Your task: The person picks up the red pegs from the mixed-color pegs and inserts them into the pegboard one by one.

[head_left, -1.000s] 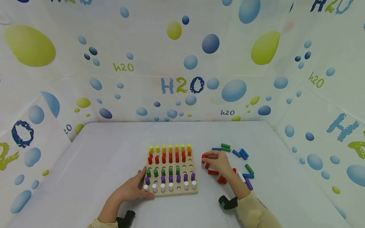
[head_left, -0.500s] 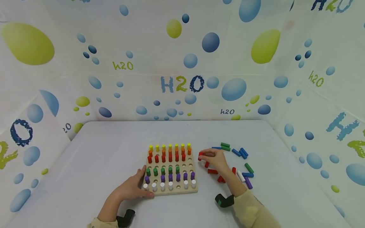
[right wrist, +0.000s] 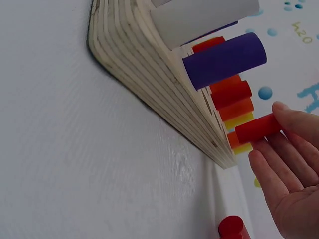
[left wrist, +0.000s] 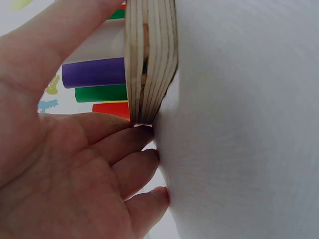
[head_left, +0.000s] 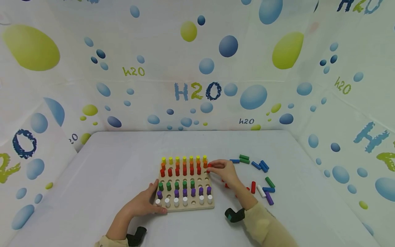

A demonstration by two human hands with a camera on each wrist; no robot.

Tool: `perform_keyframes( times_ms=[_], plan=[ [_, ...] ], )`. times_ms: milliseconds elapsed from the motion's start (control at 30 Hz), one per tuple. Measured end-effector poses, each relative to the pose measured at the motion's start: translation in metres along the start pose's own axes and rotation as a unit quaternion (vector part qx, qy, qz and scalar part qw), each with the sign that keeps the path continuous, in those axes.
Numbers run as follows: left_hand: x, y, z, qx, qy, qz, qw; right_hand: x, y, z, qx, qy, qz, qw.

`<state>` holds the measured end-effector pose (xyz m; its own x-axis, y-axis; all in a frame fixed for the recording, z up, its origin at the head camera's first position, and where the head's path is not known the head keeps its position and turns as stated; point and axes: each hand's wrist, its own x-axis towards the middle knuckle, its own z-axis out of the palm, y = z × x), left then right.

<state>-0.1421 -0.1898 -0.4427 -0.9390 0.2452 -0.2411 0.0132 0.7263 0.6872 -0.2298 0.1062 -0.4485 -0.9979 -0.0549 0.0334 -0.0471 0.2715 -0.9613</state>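
Observation:
A wooden pegboard [head_left: 203, 206] holds rows of yellow, orange, red, green, purple and white pegs, with some bare holes between them. My left hand [head_left: 142, 203] grips its near left corner, thumb at the front edge and fingers along the left side; the left wrist view shows the fingertips [left wrist: 137, 172] against the board and the tabletop. Between thumb and fingers my right hand [head_left: 226, 172] pinches a red peg [right wrist: 258, 128]. That peg is over the board's right edge, level with the red row and apart from the board in the right wrist view.
Loose pegs lie right of the board: blue pegs [head_left: 255, 165], green pegs [head_left: 270, 182], a white peg [head_left: 261, 191], a purple peg [head_left: 269, 198] and a red peg [head_left: 253, 187]. My right forearm partly hides more red ones. A white cloth covers the table [head_left: 123, 154].
My right hand has carried the red peg leftward from among the loose pegs to the board's right edge. My left hand has stayed at the board's corner.

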Motion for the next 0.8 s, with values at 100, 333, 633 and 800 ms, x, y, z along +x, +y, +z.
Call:
perform_keyframes(
  times_ms=[100,333,633,800],
  plan=[
    [-0.0003,0.0002,-0.0001,-0.003,-0.001,-0.003,1.0,0.0013,-0.0007,0.0039,-0.002,-0.002,0.003,1.0],
    [-0.0006,0.0008,-0.0003,-0.006,-0.002,-0.005,1.0,0.0029,0.0003,0.0087,0.026,-0.011,0.0,1.0],
    [0.0005,-0.0005,0.0003,-0.004,0.001,-0.006,1.0,0.0036,0.0069,0.0097,0.029,-0.018,-0.007,0.999],
    [0.0004,-0.0003,0.0,-0.004,0.001,-0.006,1.0,0.0029,0.0074,0.01,0.028,-0.017,-0.004,0.999]
  ],
)
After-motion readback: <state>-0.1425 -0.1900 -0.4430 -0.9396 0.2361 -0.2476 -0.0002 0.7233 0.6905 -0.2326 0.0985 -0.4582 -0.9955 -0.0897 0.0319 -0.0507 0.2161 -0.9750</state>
